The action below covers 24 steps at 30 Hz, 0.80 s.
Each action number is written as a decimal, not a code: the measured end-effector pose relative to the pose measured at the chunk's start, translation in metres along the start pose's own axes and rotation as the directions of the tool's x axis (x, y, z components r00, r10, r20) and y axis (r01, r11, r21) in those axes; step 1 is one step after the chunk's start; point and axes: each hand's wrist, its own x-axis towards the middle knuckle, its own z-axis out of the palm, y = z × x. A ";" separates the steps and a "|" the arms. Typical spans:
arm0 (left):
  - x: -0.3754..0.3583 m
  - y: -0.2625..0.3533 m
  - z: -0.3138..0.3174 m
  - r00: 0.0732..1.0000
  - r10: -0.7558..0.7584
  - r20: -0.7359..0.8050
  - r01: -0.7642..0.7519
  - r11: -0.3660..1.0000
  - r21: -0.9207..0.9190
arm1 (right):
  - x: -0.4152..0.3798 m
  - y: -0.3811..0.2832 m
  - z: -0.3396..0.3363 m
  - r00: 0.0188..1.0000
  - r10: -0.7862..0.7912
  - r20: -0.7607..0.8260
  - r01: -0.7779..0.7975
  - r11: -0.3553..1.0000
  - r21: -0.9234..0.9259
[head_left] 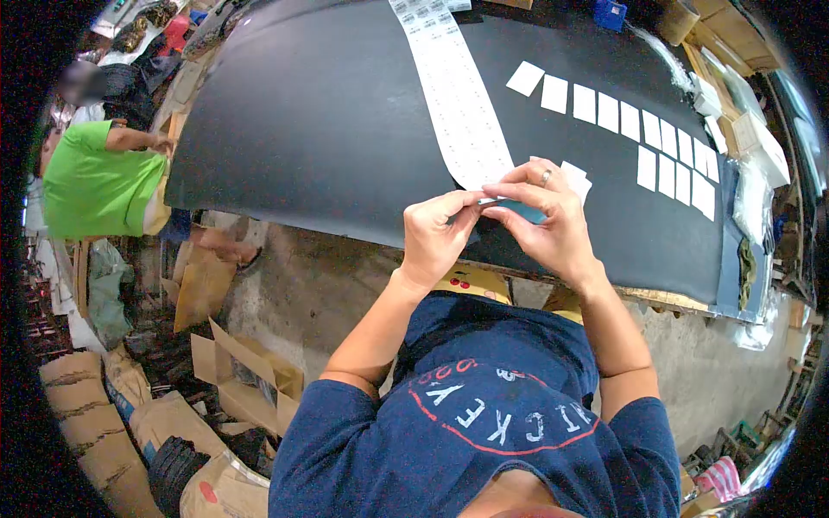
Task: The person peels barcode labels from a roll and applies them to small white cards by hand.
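My left hand (434, 235) and my right hand (546, 220) meet at the near edge of a black table (311, 121). Both pinch the near end of a long white strip of printed labels (453, 95) that runs away across the table. My right hand also holds a small stack of white cards (577, 177) and a bluish piece (522, 210) under its fingers. A ring sits on one right finger.
Two rows of white cards (643, 134) lie on the table at the right. A person in a green shirt (95, 181) works at the left. Cardboard boxes (246, 375) and sacks (95, 401) stand on the floor below the table edge.
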 end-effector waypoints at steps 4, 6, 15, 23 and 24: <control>0.000 0.000 -0.001 1.000 0.014 0.004 -0.014 0.999 0.044 | -0.001 -0.001 0.002 0.994 -0.103 -0.017 0.102 0.992 -0.078; 0.001 0.002 -0.001 1.000 0.022 0.014 -0.023 0.999 0.035 | -0.002 -0.001 0.002 0.995 -0.101 -0.023 0.099 0.993 -0.065; 0.002 0.002 -0.001 0.999 0.035 0.036 -0.037 0.998 0.044 | 0.000 0.000 -0.002 0.992 -0.123 -0.008 0.123 0.991 -0.055; 0.010 0.019 -0.019 0.890 -0.289 0.354 0.430 0.789 -0.438 | -0.001 0.005 -0.002 0.961 -0.263 -0.081 0.250 0.958 -0.143; 0.012 0.021 -0.023 0.854 -0.286 0.434 0.489 0.726 -0.484 | -0.001 0.005 -0.002 0.941 -0.328 -0.085 0.310 0.935 -0.172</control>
